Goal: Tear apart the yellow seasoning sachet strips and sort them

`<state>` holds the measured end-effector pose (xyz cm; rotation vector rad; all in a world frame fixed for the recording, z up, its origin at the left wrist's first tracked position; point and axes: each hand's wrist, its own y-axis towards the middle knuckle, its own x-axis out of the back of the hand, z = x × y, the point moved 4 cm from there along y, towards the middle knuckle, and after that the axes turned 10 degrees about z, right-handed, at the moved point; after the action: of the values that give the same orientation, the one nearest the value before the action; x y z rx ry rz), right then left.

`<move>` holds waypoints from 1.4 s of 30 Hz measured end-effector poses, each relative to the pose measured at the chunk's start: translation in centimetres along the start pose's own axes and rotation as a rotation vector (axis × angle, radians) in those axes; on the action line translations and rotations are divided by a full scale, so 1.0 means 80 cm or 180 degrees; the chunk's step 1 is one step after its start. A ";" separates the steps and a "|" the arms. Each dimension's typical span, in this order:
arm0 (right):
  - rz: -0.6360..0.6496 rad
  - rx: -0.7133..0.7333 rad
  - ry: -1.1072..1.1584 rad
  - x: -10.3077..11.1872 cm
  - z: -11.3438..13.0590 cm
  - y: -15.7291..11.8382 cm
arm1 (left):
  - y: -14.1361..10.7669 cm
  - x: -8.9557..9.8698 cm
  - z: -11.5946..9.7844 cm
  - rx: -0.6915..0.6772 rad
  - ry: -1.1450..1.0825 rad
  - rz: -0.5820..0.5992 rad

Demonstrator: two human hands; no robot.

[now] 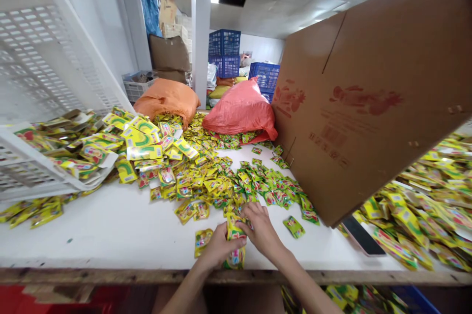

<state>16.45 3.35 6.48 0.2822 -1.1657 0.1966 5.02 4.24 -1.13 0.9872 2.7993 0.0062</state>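
While my left hand (pixel 218 245) grips a yellow packet (pixel 235 258) near the front edge of the tabletop (pixel 129 228), with the thumb lying across its printed face, my right hand (pixel 262 228) bends its fingers at the packet's upper end; I cannot tell whether they pinch anything there. Just beside my left hand lies a loose yellow sachet (pixel 202 239), and out to the right of my right hand a green sachet (pixel 294 227) lies flat by itself. Beyond my fingers spreads a heap of small sachets (pixel 214 176), yellow on the left and greener on the right, reaching back to an orange sack (pixel 167 97) and a red sack (pixel 241 110). To my left, a white basket (pixel 61 58) lies tipped over with flat yellow cartons (pixel 142 137) spilling from it. To my right, a big cardboard box (pixel 354 122) leans at a slant, a phone (pixel 363 236) by its lower edge, near more yellow packaging (pixel 413 220). Blue crates (pixel 224 51) stand farther back.
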 end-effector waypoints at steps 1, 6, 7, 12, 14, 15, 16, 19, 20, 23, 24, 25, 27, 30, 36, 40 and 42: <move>0.0054 0.0030 0.0028 0.000 -0.002 0.001 | 0.000 0.000 0.000 0.0003 -0.0061 -0.0010; 0.0685 0.0084 0.0219 0.005 -0.019 0.013 | -0.001 -0.004 -0.004 0.0042 -0.0166 0.0148; 0.0795 0.0098 0.0198 0.007 -0.020 0.016 | -0.001 -0.004 -0.004 0.0035 -0.0139 0.0185; 0.0783 0.0222 -0.0143 0.016 -0.007 0.022 | 0.000 -0.002 -0.002 0.0015 -0.0009 0.0111; 0.0691 0.0261 -0.0141 0.014 0.000 0.020 | 0.001 0.000 0.000 0.0003 0.0000 0.0050; 0.0644 0.0259 -0.0099 0.013 0.002 0.018 | 0.001 0.001 0.001 -0.0007 0.0013 0.0024; 0.0599 0.0246 -0.0045 0.011 0.001 0.017 | 0.000 0.002 0.001 -0.0014 0.0031 0.0005; 0.0552 0.0230 0.0114 0.010 -0.007 0.018 | 0.000 0.001 0.000 -0.0026 0.0062 0.0063; 0.0580 0.0232 0.0154 0.010 -0.010 0.020 | -0.001 0.001 -0.002 -0.0035 0.0075 0.0098; 0.0654 0.0230 0.0233 0.012 -0.015 0.024 | -0.001 -0.001 -0.006 -0.0039 0.0153 0.0145; 0.0648 0.0246 0.0256 0.012 -0.014 0.023 | -0.001 -0.001 -0.006 -0.0039 0.0182 0.0122; 0.0643 0.0292 0.0281 0.013 -0.011 0.022 | -0.001 -0.001 -0.007 -0.0044 0.0201 0.0086; 0.0685 0.0427 0.0347 0.010 -0.004 0.015 | -0.002 0.000 -0.006 -0.0084 0.0170 0.0024; 0.0876 0.0404 0.0518 -0.002 0.000 0.000 | -0.002 0.001 -0.003 -0.0140 -0.0004 0.0008; 0.0286 -0.0017 0.1269 -0.020 -0.014 -0.032 | -0.002 -0.001 -0.007 -0.0128 0.0119 -0.0026; 0.0028 -0.0090 0.1413 -0.025 -0.010 -0.042 | -0.004 -0.004 -0.017 -0.0238 0.0219 -0.0024; 0.0133 -0.0064 0.1203 -0.023 -0.003 -0.038 | -0.005 -0.003 -0.014 -0.0203 0.0309 -0.0080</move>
<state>16.85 0.50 4.33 0.1924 -0.7991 0.2622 4.74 3.83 -0.01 0.9617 2.8790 0.1431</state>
